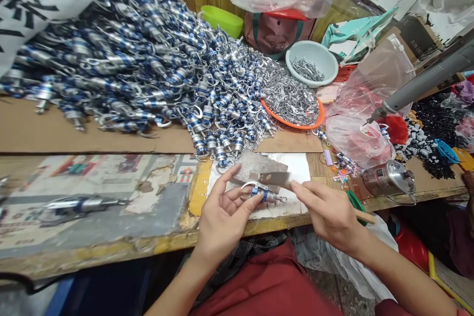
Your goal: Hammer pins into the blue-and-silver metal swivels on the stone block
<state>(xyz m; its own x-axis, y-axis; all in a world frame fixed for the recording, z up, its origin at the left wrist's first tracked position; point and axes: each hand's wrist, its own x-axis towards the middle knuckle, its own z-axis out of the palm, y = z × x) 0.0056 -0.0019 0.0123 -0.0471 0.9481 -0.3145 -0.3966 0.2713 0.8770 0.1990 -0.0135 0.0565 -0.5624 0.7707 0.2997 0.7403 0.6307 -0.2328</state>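
Note:
My left hand (225,210) is closed, pinching a blue-and-silver metal fitting (262,193) with a curved silver hook and a small ring at its end. My right hand (333,212) grips a wooden-handled hammer (272,178), its metal head blurred and its handle end (365,216) sticking out past the palm. The head hovers just above the fitting, in front of a grey stone block (255,164) on a white sheet (301,170). Whether head and fitting touch, I cannot tell.
A large pile of similar fittings (148,54) covers the back left. An orange tray (296,126) of small metal parts and a pale bowl (291,52) of pins stand behind. A grey electric screwdriver (418,81) juts in at right, above a steel cup (383,182).

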